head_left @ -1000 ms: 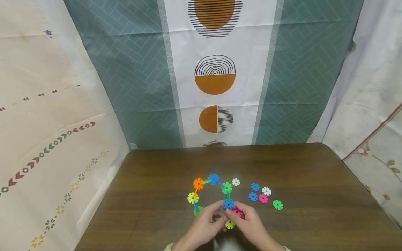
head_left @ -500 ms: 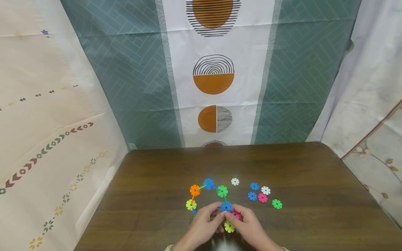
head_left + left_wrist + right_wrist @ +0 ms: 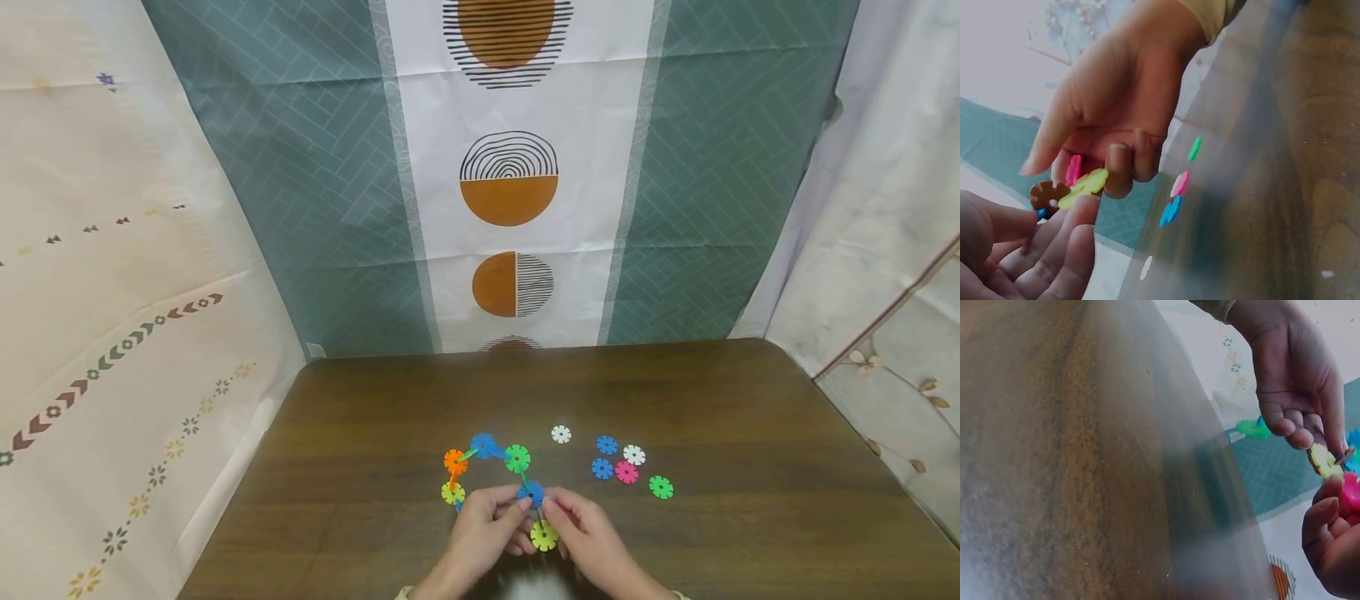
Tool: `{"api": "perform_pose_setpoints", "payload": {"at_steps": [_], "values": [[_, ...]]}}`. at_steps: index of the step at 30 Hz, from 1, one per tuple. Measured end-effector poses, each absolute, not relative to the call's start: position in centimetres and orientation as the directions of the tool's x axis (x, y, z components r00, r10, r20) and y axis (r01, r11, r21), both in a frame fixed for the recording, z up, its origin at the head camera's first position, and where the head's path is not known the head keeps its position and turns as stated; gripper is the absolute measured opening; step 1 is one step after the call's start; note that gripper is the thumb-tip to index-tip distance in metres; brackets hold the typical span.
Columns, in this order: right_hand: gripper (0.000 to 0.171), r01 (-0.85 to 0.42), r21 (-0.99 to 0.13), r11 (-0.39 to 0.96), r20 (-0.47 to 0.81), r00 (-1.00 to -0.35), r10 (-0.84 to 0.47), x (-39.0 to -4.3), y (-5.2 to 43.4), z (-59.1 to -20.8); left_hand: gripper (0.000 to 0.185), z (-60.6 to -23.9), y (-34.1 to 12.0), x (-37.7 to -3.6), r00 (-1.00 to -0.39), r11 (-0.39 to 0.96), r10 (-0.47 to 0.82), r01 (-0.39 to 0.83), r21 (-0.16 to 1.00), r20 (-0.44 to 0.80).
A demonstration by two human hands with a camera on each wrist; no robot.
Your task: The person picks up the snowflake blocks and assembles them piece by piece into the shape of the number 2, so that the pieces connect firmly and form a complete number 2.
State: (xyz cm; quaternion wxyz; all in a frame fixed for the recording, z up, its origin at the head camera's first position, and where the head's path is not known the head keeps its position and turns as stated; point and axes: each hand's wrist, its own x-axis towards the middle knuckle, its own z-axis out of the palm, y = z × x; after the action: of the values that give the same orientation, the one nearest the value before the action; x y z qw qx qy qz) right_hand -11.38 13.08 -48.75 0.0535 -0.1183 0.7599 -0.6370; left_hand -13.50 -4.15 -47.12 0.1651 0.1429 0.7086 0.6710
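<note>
A chain of notched plastic discs is held between both hands above the table's near side. My left hand [image 3: 487, 529] pinches a blue disc [image 3: 531, 494] of the chain between thumb and fingers. My right hand [image 3: 592, 537] holds a pink disc [image 3: 1351, 492] right beside it, mostly covered by the fingers in the head view. Below the blue one hangs a yellow disc [image 3: 543, 536], joined by a brown disc [image 3: 1047, 195] seen in the left wrist view. From the blue disc the chain curves away through green [image 3: 517, 458], blue, orange [image 3: 455, 462] and yellow discs.
Loose discs lie on the brown table [image 3: 360, 467] to the right: a white disc [image 3: 561, 434] by itself, a green disc [image 3: 661, 487] farthest right, and a group with a pink disc [image 3: 627, 472] between them. Patterned cloth [image 3: 337, 208] hangs behind the table.
The chain's far arc has swung left and closer to me. My right thumb has shifted off the blue disc onto the pink one, while my left thumb now presses the blue disc.
</note>
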Motion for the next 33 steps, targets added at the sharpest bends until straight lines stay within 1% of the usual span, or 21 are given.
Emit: {"api": "perform_pose_setpoints", "payload": {"at_steps": [2,4,7,9,11,13,14,17,20,23,26,29,33], "values": [[0.029,-0.121,-0.981,0.149,0.085,-0.969,-0.232,-11.3,13.3,-48.5,0.021,-47.1,-4.3,-13.7,-0.922,0.021,0.385,-0.029,0.999,-0.035],[0.031,-0.138,-0.976,0.167,0.103,-0.974,-0.201,-11.3,13.4,-48.3,0.024,-47.1,-4.4,-13.9,-0.938,-0.012,0.345,-0.04,0.999,-0.034],[0.038,-0.154,-0.973,0.17,0.127,-0.979,-0.159,-11.1,13.5,-48.0,0.028,-47.0,-4.6,-14.2,-0.958,-0.039,0.28,-0.075,0.996,-0.061],[0.034,-0.136,-0.98,0.147,0.117,-0.985,-0.129,-11.1,13.5,-48.1,0.03,-46.9,-4.8,-14.4,-0.967,-0.053,0.246,-0.087,0.995,-0.071],[0.026,-0.112,-0.986,0.121,0.099,-0.989,-0.108,-11.2,13.5,-48.4,0.032,-46.7,-4.8,-14.5,-0.974,-0.062,0.216,-0.085,0.994,-0.07],[0.015,-0.097,-0.986,0.136,0.085,-0.992,-0.088,-11.3,13.6,-48.9,0.033,-46.5,-4.8,-14.5,-0.978,-0.069,0.198,-0.081,0.994,-0.066],[0.013,-0.096,-0.985,0.143,0.084,-0.993,-0.082,-11.3,13.6,-49.1,0.034,-46.4,-4.8,-14.5,-0.98,-0.076,0.191,-0.079,0.994,-0.064],[0.012,-0.138,-0.968,0.212,0.124,-0.989,-0.075,-11.4,13.5,-49.4,0.033,-46.0,-4.8,-14.4,-0.981,-0.092,0.182,-0.09,0.992,-0.072],[0.009,-0.223,-0.927,0.303,0.212,-0.975,-0.069,-11.3,13.2,-49.5,0.031,-46.2,-4.7,-14.5,-0.981,-0.11,0.176,-0.105,0.988,-0.085],[0.003,-0.335,-0.833,0.44,0.342,-0.937,-0.066,-11.1,13.0,-49.7,0.031,-46.5,-4.6,-14.5,-0.98,-0.111,0.171,-0.118,0.987,-0.098],[0.01,-0.414,-0.722,0.554,0.459,-0.886,-0.064,-11.0,12.8,-49.8,0.031,-47.0,-4.6,-14.6,-0.982,-0.108,0.16,-0.121,0.987,-0.103],[0.014,-0.437,-0.667,0.603,0.512,-0.858,-0.055,-10.9,12.5,-49.8,0.031,-47.0,-4.5,-14.5,-0.983,-0.105,0.155,-0.119,0.987,-0.102],[0.016,-0.42,-0.671,0.611,0.502,-0.864,-0.043,-10.8,12.2,-49.9,0.03,-47.1,-4.2,-14.3,-0.983,-0.134,0.158,-0.117,0.984,-0.095]]}}
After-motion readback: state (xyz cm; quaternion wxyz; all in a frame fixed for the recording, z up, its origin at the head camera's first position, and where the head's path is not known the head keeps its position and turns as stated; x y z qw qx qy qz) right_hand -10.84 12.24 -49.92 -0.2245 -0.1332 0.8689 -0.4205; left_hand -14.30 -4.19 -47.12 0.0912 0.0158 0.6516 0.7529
